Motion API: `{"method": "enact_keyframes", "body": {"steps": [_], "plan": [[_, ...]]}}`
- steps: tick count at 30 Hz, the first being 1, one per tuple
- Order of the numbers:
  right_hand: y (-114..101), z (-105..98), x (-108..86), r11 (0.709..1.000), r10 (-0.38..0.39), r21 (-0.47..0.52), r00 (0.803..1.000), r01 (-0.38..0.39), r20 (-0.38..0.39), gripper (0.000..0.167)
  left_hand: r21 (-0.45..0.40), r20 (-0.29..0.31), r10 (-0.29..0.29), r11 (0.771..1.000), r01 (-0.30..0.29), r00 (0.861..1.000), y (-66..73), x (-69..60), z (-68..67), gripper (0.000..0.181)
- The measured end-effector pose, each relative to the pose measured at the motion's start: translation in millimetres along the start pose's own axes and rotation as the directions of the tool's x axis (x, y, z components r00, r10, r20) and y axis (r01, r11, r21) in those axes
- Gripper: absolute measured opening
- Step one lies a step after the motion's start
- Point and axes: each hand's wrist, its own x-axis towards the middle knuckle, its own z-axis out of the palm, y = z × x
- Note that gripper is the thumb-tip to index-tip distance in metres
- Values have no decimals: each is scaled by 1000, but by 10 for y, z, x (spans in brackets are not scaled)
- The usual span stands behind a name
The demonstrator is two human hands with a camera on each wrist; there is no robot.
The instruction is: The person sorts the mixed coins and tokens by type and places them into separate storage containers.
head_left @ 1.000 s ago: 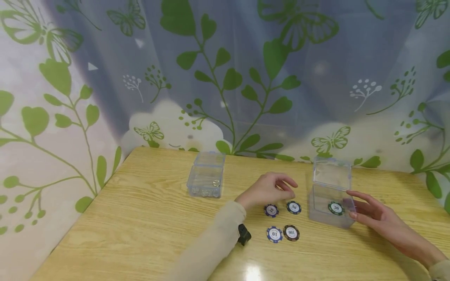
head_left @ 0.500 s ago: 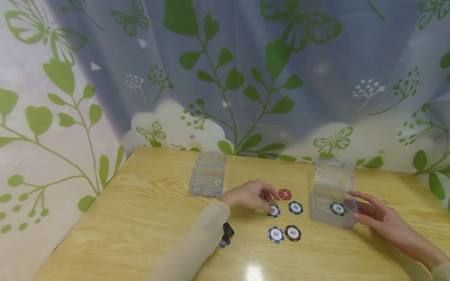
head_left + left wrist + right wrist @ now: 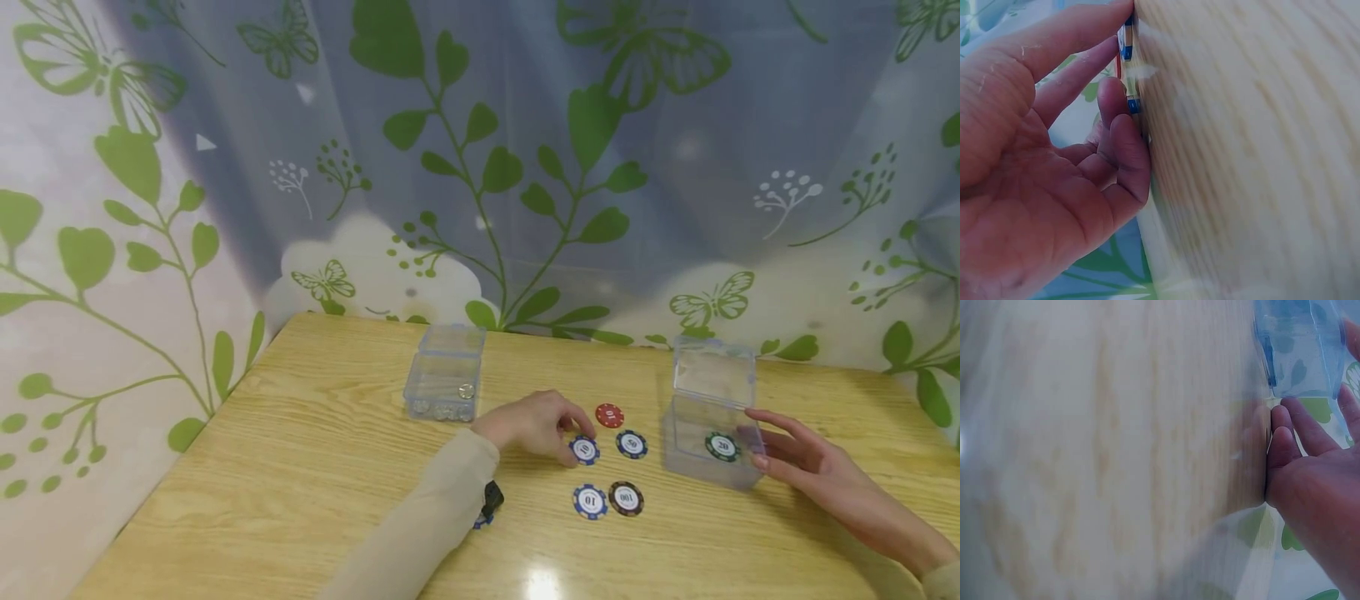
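My left hand [image 3: 534, 422] is low over the table, its thumb and index finger pinching the edge of a blue poker chip [image 3: 584, 450] marked 10. In the left wrist view the other fingers of that hand [image 3: 1054, 144] curl beside the tabletop, and blue chip edges show past the fingertips. At the right, my right hand [image 3: 810, 457] rests against the side of a clear plastic box [image 3: 693, 462] whose lid stands up, thumb and index finger touching it. A green chip [image 3: 722, 446] marked 20 shows at that box. In the right wrist view the hand [image 3: 1310, 462] lies beside the box.
Around the pinched chip lie a red chip [image 3: 610, 415], a blue 50 chip [image 3: 632, 444], another blue 10 chip [image 3: 590, 502] and a black 100 chip [image 3: 626, 498]. Another open clear box [image 3: 442, 379] with silvery pieces stands further left. A patterned curtain [image 3: 517, 167] hangs behind the table.
My left hand has moved left and nearer from over the red chip, uncovering it, and now pinches the blue 10 chip. My right hand stays against the box.
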Motion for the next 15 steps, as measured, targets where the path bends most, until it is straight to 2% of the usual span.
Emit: {"method": "enact_keyframes", "body": {"steps": [7,15], "plan": [[7,-1,1,1000,-7,6,1000,7,2,63,20,4,-19,1000,19,1000,31,13,-4,36],[21,0,2,1000,-3,4,1000,3,0,63,-4,-20,-14,1000,14,1000,82,15,9,38]]}}
